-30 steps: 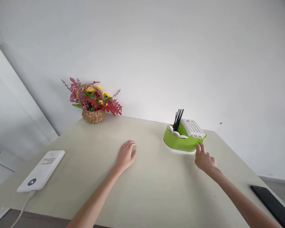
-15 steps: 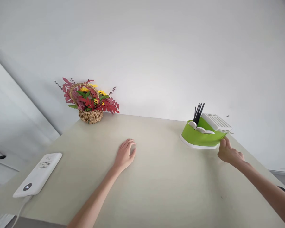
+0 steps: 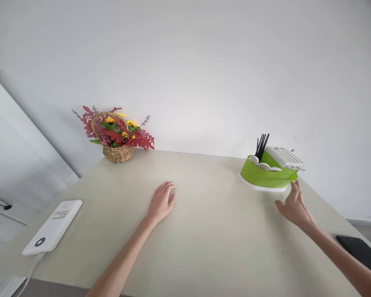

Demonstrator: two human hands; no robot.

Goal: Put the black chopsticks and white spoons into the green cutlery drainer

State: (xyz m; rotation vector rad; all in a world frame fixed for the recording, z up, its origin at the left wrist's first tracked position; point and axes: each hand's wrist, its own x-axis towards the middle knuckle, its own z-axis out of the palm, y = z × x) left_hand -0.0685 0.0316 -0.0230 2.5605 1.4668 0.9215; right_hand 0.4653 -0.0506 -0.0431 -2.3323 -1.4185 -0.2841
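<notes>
A green cutlery holder (image 3: 262, 178) with a white base, a white rack, white spoons and black sticks stands at the far right of the beige table (image 3: 204, 231). My right hand (image 3: 293, 206) hovers just in front of it, fingers spread and open, not touching it. My left hand (image 3: 161, 202) lies flat and open on the table near the middle, holding nothing.
A wicker basket of red and yellow flowers (image 3: 116, 138) sits at the back left against the white wall. A white power bank (image 3: 53, 226) with a cable lies at the left edge. A black phone (image 3: 360, 251) lies at the right edge.
My right hand slid the green holder to the right, then let go and drew back with fingers spread. My left hand stayed in place.
</notes>
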